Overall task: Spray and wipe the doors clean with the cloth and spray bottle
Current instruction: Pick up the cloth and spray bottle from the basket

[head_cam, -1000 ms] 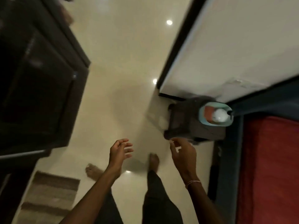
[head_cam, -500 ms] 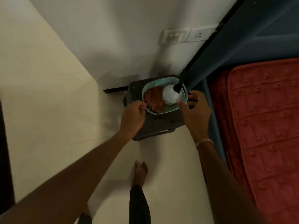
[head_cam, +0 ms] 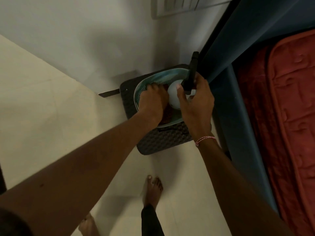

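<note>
Your two hands are down in a pale teal basket [head_cam: 142,92] that sits on a dark woven stool [head_cam: 162,142], pushed into the corner where the white wall meets the blue bed frame [head_cam: 238,116].

Your right hand [head_cam: 196,103] wraps the neck of the spray bottle [head_cam: 173,95]. The thumb lies on the left of its black trigger head and the fingers curl round on the right. The bottle's white body stands upright in the right half of the basket, and the black head rises above the rim, close to the bed frame.

Your left hand [head_cam: 153,99] lies palm down in the left half of the basket, on top of the reddish cloth [head_cam: 167,115]. Its fingers bend down out of sight, so you cannot tell whether they have pinched the cloth or only rest on it. The cloth shows just beside the bottle, under your wrist.

A red and white thread [head_cam: 204,139] circles your right wrist. A red quilted cover [head_cam: 281,125] lies on the bed to the right. Your bare foot [head_cam: 152,189] stands on the cream floor below the stool.
</note>
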The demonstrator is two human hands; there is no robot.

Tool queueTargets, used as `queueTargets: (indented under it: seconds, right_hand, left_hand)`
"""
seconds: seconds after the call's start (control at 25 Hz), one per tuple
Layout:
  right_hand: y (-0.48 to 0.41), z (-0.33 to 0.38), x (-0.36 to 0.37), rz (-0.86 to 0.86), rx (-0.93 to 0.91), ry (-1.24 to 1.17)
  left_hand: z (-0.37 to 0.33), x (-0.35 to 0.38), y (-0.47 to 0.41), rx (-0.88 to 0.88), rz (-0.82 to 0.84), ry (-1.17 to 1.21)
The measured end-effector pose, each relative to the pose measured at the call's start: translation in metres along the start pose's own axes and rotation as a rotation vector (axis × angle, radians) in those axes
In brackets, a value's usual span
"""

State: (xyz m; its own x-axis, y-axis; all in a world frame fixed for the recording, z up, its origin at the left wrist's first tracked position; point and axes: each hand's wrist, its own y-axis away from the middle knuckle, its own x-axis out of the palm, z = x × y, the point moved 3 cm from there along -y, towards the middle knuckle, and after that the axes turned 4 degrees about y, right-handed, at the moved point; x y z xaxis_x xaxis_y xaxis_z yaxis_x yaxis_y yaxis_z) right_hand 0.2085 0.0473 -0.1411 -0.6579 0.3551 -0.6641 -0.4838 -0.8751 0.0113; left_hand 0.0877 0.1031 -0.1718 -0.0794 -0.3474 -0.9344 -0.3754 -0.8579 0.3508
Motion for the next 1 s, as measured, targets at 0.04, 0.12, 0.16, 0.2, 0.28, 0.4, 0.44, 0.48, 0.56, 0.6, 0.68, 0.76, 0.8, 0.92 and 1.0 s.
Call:
queueTargets:
  seconds: [0.04,0.12,0.16,0.2,0.28,0.4,0.44,0.48,0.56,0.6,0.68,0.76,0.8,0.92,1.0]
  right_hand:
    - [-0.003,-0.001,0.003,-0.008,-0.002,0.011]
    - [-0.007,-0.001,0.006,-0.03,-0.022,0.055]
    - [-0.009,-0.001,0.006,-0.038,-0.024,0.068]
    - [-0.01,0.0,0.005,-0.041,-0.023,0.074]
    - [-0.011,0.003,0.0,-0.047,-0.029,0.063]
    - [-0.008,0.017,-0.023,-0.108,-0.087,-0.027]
    - [-0.006,0.027,-0.033,-0.128,-0.115,-0.073]
    - [-0.004,0.039,-0.045,-0.149,-0.15,-0.113]
    - [0.003,0.075,-0.072,-0.182,-0.257,-0.214]
    - [0.009,0.094,-0.084,-0.184,-0.294,-0.288]
    - [0.027,0.132,-0.104,-0.132,-0.269,-0.443]
    - [0.06,0.17,-0.106,-0.036,-0.189,-0.486]
    - [0.081,0.188,-0.102,0.029,-0.143,-0.512]
    - [0.153,0.257,-0.077,0.354,-0.035,-0.584]
    - [0.213,0.306,-0.053,0.589,-0.054,-0.558]
  left_hand:
    - [-0.001,0.005,-0.001,-0.012,-0.003,0.01]
    - [-0.001,0.008,-0.001,-0.013,-0.003,0.066]
    - [0.0,0.008,-0.001,-0.012,-0.003,0.083]
    - [0.001,0.009,-0.001,-0.005,-0.004,0.082]
    - [0.004,0.006,0.003,0.029,-0.027,0.076]
    - [0.012,-0.013,0.019,0.091,-0.062,0.174]
    - [0.016,-0.023,0.027,0.103,-0.067,0.218]
    - [0.021,-0.035,0.038,0.102,-0.088,0.29]
    - [0.041,-0.061,0.065,0.013,-0.155,0.621]
    - [0.052,-0.073,0.08,-0.073,-0.193,0.859]
    - [0.076,-0.09,0.119,-0.28,-0.223,1.408]
    - [0.098,-0.095,0.17,-0.481,-0.16,1.923]
    - [0.111,-0.094,0.2,-0.558,-0.124,2.082]
    - [0.165,-0.104,0.304,-0.765,-0.19,2.292]
    - [0.206,-0.112,0.382,-0.89,-0.32,2.33]
